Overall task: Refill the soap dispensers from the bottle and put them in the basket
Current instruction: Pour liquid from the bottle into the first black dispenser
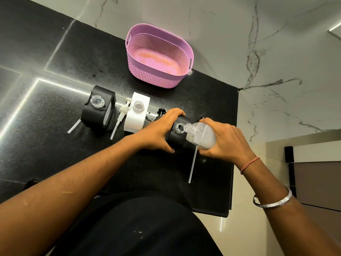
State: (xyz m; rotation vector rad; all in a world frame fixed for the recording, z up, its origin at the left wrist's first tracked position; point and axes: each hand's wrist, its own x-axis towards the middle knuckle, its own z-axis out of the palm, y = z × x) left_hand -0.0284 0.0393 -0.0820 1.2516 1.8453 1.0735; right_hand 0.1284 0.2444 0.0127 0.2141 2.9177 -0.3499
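Our left hand (158, 129) grasps the black dispenser (177, 137) near the counter's (55, 71) 3 o'clock edge. Our right hand (225, 141) grasps the tilted clear bottle (201, 134), its mouth touching the dispenser's opening. The pink basket (158, 56) stands at 12 o'clock.

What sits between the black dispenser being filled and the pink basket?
Nothing visible blocks it. The black dispenser, held by the left hand, has bare counter up to the basket. The white dispenser stands to its left, off that line.
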